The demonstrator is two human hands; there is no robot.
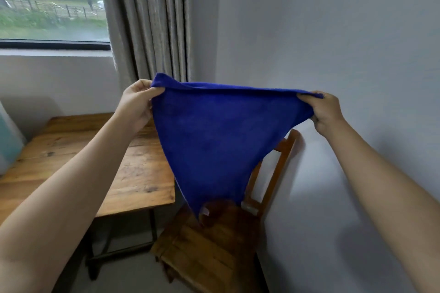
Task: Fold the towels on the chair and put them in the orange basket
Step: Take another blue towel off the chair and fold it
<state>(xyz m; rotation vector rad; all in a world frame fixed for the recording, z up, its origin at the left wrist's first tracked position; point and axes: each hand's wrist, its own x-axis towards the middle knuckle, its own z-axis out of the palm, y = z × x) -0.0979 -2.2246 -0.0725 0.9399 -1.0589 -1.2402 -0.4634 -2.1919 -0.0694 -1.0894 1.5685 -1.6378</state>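
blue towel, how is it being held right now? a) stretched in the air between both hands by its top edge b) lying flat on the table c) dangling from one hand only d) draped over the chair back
a, the blue towel hangs in the air in a downward point above the chair, with the left hand gripping one top corner and the right hand gripping the other.
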